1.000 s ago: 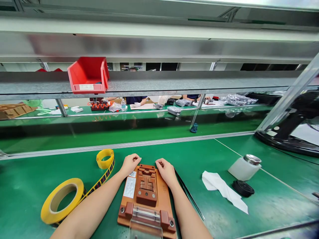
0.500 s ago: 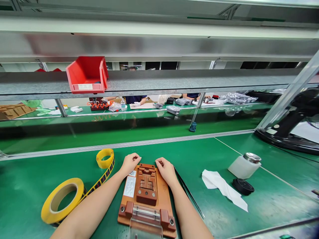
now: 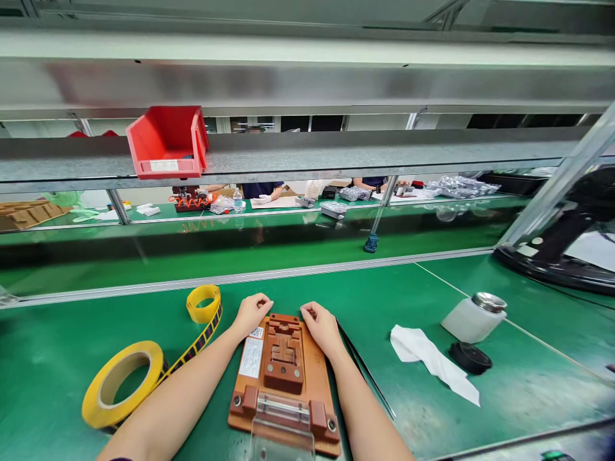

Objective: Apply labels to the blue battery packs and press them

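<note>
Brown fixture board (image 3: 314, 371), lower centre of the frame; left hand (image 3: 254, 312) and right hand (image 3: 319, 325) curl loosely beside its upper corners, any pinch indeterminable. Probably stiff and fairly heavy, best gripped by its side edges; clear flap (image 3: 282, 440) likely brittle.

Bright light leaves pale glare on the green tabletop (image 3: 418, 419); the lower-right corner blurs.

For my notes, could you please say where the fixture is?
In the head view, the fixture lies bottom centre, its far end between left hand and right hand.
</note>
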Motion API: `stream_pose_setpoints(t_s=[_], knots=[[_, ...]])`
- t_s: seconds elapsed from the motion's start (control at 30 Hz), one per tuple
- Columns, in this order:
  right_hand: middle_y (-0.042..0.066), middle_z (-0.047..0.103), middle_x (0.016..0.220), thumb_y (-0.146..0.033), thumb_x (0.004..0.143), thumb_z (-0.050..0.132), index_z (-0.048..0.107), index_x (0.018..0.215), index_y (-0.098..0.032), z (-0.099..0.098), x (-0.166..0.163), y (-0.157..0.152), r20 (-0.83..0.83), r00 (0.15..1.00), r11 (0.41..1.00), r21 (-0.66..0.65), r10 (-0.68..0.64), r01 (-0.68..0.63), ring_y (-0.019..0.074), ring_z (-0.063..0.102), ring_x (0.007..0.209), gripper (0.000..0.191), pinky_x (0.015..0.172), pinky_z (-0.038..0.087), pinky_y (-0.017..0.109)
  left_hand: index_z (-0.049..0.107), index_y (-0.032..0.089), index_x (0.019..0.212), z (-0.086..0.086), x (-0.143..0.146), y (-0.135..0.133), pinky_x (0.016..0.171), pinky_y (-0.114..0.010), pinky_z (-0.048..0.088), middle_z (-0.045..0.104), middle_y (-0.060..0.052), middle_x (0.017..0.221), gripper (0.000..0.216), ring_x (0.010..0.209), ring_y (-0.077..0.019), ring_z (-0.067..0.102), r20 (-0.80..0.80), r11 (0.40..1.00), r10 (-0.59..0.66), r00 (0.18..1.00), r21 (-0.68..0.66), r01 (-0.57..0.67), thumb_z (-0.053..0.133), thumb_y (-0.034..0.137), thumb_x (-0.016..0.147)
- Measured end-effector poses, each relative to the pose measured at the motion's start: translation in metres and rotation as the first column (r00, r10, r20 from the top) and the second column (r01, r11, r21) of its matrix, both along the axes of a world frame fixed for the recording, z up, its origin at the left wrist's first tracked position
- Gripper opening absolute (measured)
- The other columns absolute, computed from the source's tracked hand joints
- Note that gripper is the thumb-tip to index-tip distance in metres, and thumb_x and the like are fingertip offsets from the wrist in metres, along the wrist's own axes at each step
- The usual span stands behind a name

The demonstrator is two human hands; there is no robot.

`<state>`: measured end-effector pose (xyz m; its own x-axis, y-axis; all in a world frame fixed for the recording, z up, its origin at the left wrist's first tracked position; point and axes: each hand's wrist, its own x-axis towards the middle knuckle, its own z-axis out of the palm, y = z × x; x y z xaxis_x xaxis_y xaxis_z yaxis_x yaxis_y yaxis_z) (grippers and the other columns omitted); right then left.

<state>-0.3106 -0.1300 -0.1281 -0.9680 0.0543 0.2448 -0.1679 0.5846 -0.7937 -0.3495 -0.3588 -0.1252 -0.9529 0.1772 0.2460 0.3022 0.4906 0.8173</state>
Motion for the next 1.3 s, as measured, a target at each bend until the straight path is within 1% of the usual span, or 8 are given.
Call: stream_pose_setpoints(t_s=[0.27,0.6,0.97,1.3], knots=[[0.006,0.073,0.085,-0.049,0.084,0.044,0.063,0.082,-0.024,-0.0014,-0.0004,-0.0001,-0.001,1.000,1.000,-0.007,-0.005,0.005,0.0252,0.068,0.081,0.032,0.075,0.048,0.035,0.066,0.019,0.076,-0.0019,-0.0011,0.0001,0.068,-0.028,0.042,0.070,-0.002,0.075,0.031,0.071,-0.0187,0.062,0.002,1.000,-0.003,1.000,0.009,0.003,0.057,0.047,0.084],[0.006,0.073,0.085,-0.048,0.084,0.045,0.064,0.083,-0.024,-0.0018,-0.0008,-0.0002,0.004,1.000,1.000,-0.012,-0.002,0.002,0.0250,0.067,0.081,0.031,0.076,0.047,0.035,0.066,0.019,0.076,-0.0042,-0.0027,-0.0007,0.067,-0.028,0.042,0.070,-0.002,0.075,0.031,0.071,-0.0181,0.062,-0.008,1.000,-0.009,1.000,0.015,0.009,0.058,0.048,0.085],[0.006,0.073,0.086,-0.048,0.083,0.044,0.063,0.083,-0.024,0.0015,0.0014,-0.0007,0.009,1.000,1.000,-0.025,0.002,-0.002,0.0251,0.068,0.082,0.031,0.077,0.047,0.035,0.067,0.019,0.077,-0.0062,-0.0039,-0.0011,0.069,-0.028,0.043,0.070,-0.002,0.074,0.030,0.071,-0.0183,0.062,-0.015,1.000,-0.004,1.000,0.013,0.004,0.059,0.047,0.085],[0.006,0.073,0.086,-0.047,0.083,0.045,0.063,0.082,-0.024,0.0031,0.0021,-0.0011,0.010,1.000,1.000,-0.030,-0.001,0.001,0.0245,0.067,0.081,0.029,0.078,0.048,0.035,0.066,0.019,0.076,-0.0065,-0.0037,-0.0012,0.067,-0.027,0.043,0.069,-0.001,0.073,0.029,0.069,-0.0177,0.062,-0.007,1.000,-0.002,1.000,0.017,0.002,0.059,0.046,0.085]])
